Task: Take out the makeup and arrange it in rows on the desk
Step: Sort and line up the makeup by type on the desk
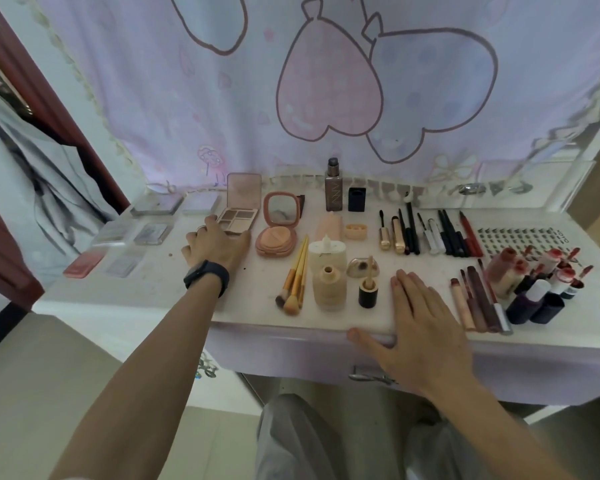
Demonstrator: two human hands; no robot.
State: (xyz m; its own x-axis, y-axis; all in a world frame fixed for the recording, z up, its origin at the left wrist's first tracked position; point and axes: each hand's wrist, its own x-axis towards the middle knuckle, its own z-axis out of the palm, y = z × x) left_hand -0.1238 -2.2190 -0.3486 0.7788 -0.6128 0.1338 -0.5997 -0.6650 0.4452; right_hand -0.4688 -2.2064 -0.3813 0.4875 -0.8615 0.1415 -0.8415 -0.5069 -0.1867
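Note:
Makeup lies in rows on the white desk [146, 292]. My left hand [215, 245] grips the near left corner of an open eyeshadow palette [240, 216], whose lid stands up. Right of it sit an open peach compact with a mirror [278, 225], three gold-handled brushes [296, 278], and cream foundation bottles [328, 285]. My right hand [420, 323] lies flat on the desk's front part with straight fingers, its thumb on the front edge. It holds nothing, between a black-based applicator [368, 289] and a row of lip pencils [478, 299].
Several small clear palettes [136, 237] fill the desk's left part. A brown bottle [334, 187] and a black cap [356, 199] stand at the back. Mascaras and pencils [430, 233], a lash tray [520, 237] and lipsticks [534, 278] crowd the right. A drawer handle [368, 375] is below.

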